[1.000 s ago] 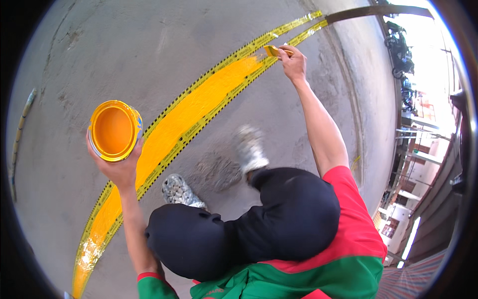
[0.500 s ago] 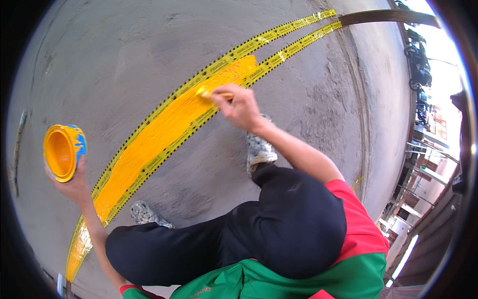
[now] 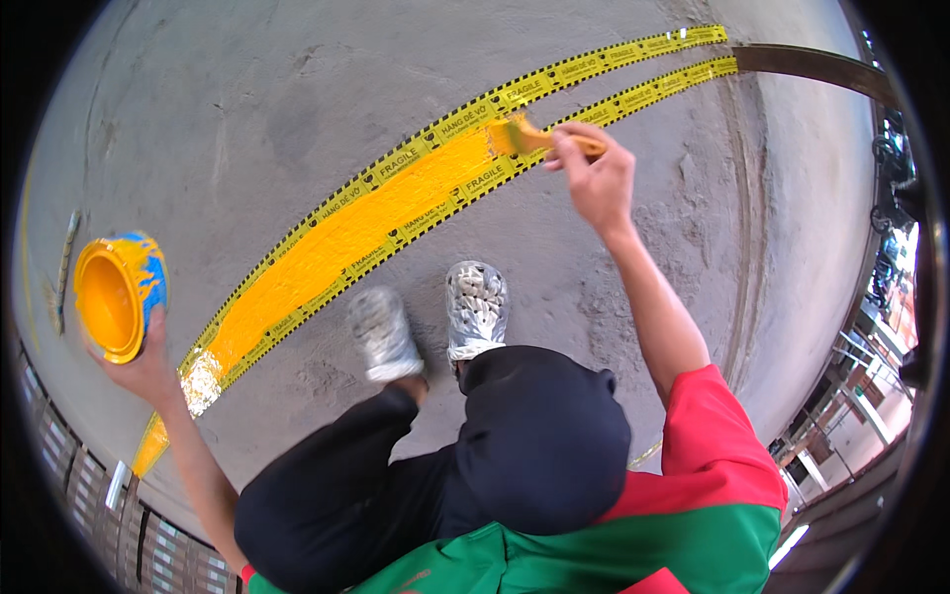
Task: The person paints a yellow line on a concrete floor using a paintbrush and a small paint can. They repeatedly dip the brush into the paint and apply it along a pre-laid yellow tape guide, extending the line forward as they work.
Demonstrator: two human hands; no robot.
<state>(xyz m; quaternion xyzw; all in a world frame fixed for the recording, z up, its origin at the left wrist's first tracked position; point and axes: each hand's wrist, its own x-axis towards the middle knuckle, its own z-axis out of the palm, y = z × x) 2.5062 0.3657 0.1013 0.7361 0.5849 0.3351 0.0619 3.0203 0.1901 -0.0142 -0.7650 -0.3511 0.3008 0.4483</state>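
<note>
My right hand (image 3: 594, 178) grips a paintbrush (image 3: 524, 137) whose yellow bristles touch the end of a wet yellow painted stripe (image 3: 346, 238) on the concrete floor. Two strips of yellow and black tape (image 3: 594, 69) border the stripe on both sides and run on bare past the brush. My left hand (image 3: 143, 361) holds a yellow paint can (image 3: 114, 295) out at the far left, tilted on its side, with blue patches on its wall. Both my grey shoes (image 3: 475, 307) stand just below the stripe.
A dark metal rail (image 3: 811, 64) continues from the tape's far end at the upper right. Railings and building parts (image 3: 851, 396) line the right edge. A grated wall or fence (image 3: 148, 535) shows at the lower left.
My right hand has carried the brush along the stripe toward its upper right end. The left hand with the can has shifted slightly, and my feet have stepped closer together.
</note>
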